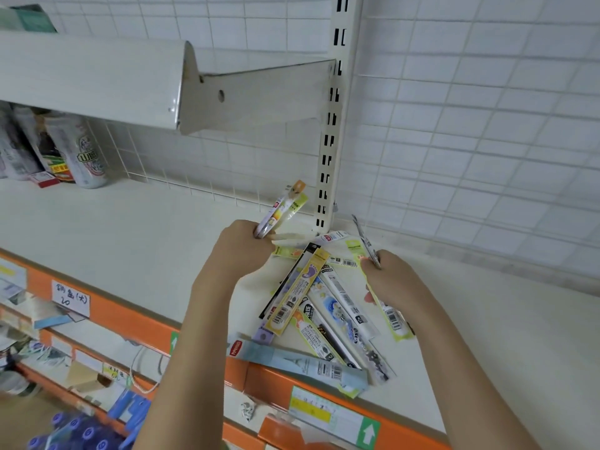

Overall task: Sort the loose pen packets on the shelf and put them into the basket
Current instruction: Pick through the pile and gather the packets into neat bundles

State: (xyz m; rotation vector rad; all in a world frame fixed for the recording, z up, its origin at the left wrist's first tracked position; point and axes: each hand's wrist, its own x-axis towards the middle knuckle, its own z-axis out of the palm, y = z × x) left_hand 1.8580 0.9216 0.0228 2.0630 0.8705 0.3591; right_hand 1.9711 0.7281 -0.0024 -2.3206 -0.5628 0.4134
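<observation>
Gripping a small bunch of pen packets (285, 206), the left hand (240, 251) has its fingers curled tight round their lower ends, so the packets stick up and lean to the right, toward the slotted white upright (329, 141) of the shelving. The right hand (389, 277) pinches one thin packet (365, 240) between thumb and fingers; that packet points up and a little to the left, seen nearly edge-on, so its print cannot be read. Both hands hover above the white shelf (130, 232), apart from each other, with the loose pile of pen packets (324, 313) lying on the shelf between and below them.

The pile fans out from the corner by the upright toward the shelf's front edge. A yellow packet (300, 290) lies on top at a slant, a long pale blue packet (302, 362) lies across the front and reaches over the orange shelf edge (136, 319), and a green-bordered packet (386, 306) runs under the right forearm.

At the far left of the shelf stand bagged goods and a can-like printed pack (84, 154). A handwritten price label (69, 297) is fixed to the orange edge, and a green arrow sticker (368, 433) sits further right. Above hangs another white shelf on a bracket (259, 92). Blue items (81, 433) show blurred on the lower shelves.
</observation>
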